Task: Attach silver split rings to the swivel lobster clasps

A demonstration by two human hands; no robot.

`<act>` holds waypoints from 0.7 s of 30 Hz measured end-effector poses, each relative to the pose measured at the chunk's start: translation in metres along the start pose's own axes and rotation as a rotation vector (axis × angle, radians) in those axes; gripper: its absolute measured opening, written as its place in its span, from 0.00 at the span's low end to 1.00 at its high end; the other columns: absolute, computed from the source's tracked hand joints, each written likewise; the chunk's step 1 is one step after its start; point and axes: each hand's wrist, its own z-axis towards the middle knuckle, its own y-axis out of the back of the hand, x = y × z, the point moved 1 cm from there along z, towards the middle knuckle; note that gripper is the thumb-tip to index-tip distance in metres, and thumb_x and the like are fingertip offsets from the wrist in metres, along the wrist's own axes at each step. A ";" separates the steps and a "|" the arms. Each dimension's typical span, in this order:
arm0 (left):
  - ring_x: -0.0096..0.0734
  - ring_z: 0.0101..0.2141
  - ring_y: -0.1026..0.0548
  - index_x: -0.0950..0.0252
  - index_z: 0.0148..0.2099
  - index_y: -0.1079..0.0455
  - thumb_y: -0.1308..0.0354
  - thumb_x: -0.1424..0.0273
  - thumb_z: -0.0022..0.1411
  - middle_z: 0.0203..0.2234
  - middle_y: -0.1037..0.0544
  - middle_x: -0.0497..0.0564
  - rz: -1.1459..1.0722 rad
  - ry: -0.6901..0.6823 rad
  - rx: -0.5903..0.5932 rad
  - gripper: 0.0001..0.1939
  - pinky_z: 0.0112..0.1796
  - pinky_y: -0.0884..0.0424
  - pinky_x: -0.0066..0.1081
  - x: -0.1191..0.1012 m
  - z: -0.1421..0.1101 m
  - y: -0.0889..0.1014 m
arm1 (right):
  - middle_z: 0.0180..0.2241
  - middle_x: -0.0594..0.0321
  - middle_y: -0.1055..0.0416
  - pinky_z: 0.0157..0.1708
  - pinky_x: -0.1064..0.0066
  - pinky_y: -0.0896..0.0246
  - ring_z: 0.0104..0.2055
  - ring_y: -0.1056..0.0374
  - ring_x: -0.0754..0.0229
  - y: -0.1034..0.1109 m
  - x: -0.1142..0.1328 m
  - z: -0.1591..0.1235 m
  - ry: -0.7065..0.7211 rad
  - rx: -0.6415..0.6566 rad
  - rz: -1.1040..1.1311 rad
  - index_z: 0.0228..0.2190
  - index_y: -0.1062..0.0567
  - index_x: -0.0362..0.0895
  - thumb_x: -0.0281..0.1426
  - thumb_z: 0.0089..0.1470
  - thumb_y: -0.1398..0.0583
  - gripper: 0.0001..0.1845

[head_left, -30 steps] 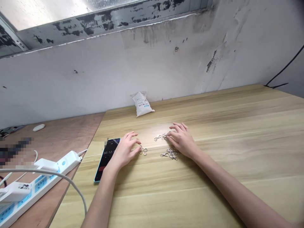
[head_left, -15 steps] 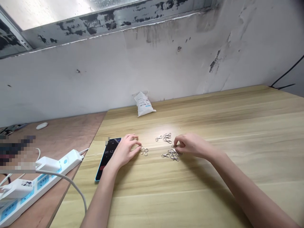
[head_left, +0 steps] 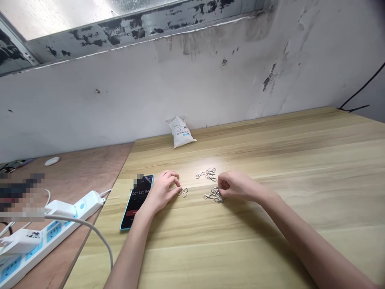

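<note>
Both hands at the small metal parts, fingers narrow

Left hand (head_left: 164,190): fingers loosely curled, thumb and forefinger tips close together at the near-left edge of the metal rings (head_left: 184,192). Contact likely at the edge; cannot tell if a ring is pinched.

Right hand (head_left: 237,185): fingers bent inward, thumb and forefinger making a narrow loop at the right side of the near clasps (head_left: 215,195). Tips partly hidden; cannot tell if one is gripped.

Far clasps (head_left: 211,174): small cluster on the wooden table (head_left: 285,160), beyond the near pile and left of the right fingers. Single clasp (head_left: 200,175) just left of that cluster, between the two hands.

Phone (head_left: 138,200): left of the left fingers, screen lit. White packet (head_left: 181,132): well beyond the left fingertips, near the wall.
</note>
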 end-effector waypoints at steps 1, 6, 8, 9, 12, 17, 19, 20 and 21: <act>0.42 0.51 0.32 0.62 0.32 0.28 0.39 0.68 0.61 0.46 0.24 0.52 -0.007 -0.012 -0.012 0.04 0.51 0.34 0.45 -0.001 0.000 0.000 | 0.21 0.68 0.31 0.23 0.75 0.53 0.23 0.41 0.66 -0.001 0.000 0.001 0.023 -0.021 -0.004 0.19 0.33 0.44 0.23 0.42 0.41 0.07; 0.40 0.47 0.29 0.61 0.31 0.27 0.36 0.68 0.59 0.41 0.22 0.52 -0.097 -0.088 -0.095 0.05 0.48 0.32 0.42 -0.012 0.003 -0.003 | 0.21 0.70 0.32 0.24 0.75 0.52 0.22 0.41 0.67 -0.008 0.002 0.006 0.131 -0.187 0.039 0.27 0.29 0.45 0.22 0.47 0.42 0.06; 0.39 0.46 0.28 0.61 0.31 0.26 0.36 0.68 0.59 0.39 0.21 0.51 -0.148 -0.118 -0.123 0.05 0.47 0.31 0.41 -0.018 0.004 -0.005 | 0.21 0.69 0.31 0.25 0.76 0.50 0.23 0.39 0.67 -0.013 0.004 0.008 0.177 -0.233 0.073 0.29 0.28 0.44 0.22 0.48 0.42 0.07; 0.38 0.46 0.28 0.61 0.31 0.26 0.36 0.68 0.60 0.38 0.20 0.51 -0.177 -0.128 -0.131 0.05 0.47 0.31 0.40 -0.021 0.004 -0.006 | 0.22 0.69 0.30 0.26 0.76 0.49 0.23 0.38 0.67 -0.015 0.005 0.009 0.200 -0.245 0.088 0.29 0.28 0.44 0.22 0.49 0.42 0.06; 0.37 0.45 0.27 0.62 0.31 0.27 0.37 0.70 0.60 0.35 0.20 0.50 -0.285 -0.103 -0.121 0.05 0.46 0.30 0.38 -0.030 0.004 -0.010 | 0.22 0.67 0.29 0.26 0.75 0.48 0.23 0.37 0.66 -0.024 0.009 0.011 0.258 -0.274 0.117 0.27 0.28 0.44 0.24 0.52 0.41 0.04; 0.37 0.44 0.26 0.63 0.29 0.27 0.35 0.71 0.57 0.32 0.21 0.51 -0.397 -0.018 -0.081 0.05 0.44 0.28 0.36 -0.041 0.003 -0.015 | 0.24 0.65 0.27 0.27 0.74 0.47 0.24 0.37 0.66 -0.035 0.017 0.011 0.298 -0.325 0.132 0.28 0.27 0.44 0.27 0.56 0.42 0.05; 0.37 0.43 0.26 0.62 0.31 0.25 0.35 0.71 0.57 0.33 0.21 0.51 -0.399 -0.003 -0.089 0.03 0.43 0.28 0.36 -0.041 0.003 -0.016 | 0.25 0.65 0.27 0.28 0.74 0.46 0.25 0.36 0.65 -0.038 0.019 0.010 0.302 -0.342 0.133 0.29 0.27 0.44 0.27 0.56 0.42 0.05; 0.37 0.43 0.25 0.62 0.33 0.24 0.35 0.71 0.57 0.33 0.21 0.51 -0.401 -0.006 -0.091 0.01 0.43 0.28 0.36 -0.041 0.004 -0.016 | 0.25 0.65 0.27 0.28 0.74 0.46 0.25 0.36 0.65 -0.040 0.019 0.010 0.305 -0.345 0.133 0.29 0.27 0.44 0.27 0.56 0.42 0.05; 0.36 0.42 0.25 0.61 0.34 0.23 0.35 0.70 0.58 0.33 0.21 0.52 -0.405 -0.016 -0.089 0.01 0.44 0.28 0.36 -0.041 0.004 -0.017 | 0.25 0.65 0.27 0.28 0.74 0.46 0.26 0.36 0.65 -0.041 0.019 0.010 0.308 -0.346 0.133 0.29 0.26 0.44 0.27 0.56 0.42 0.05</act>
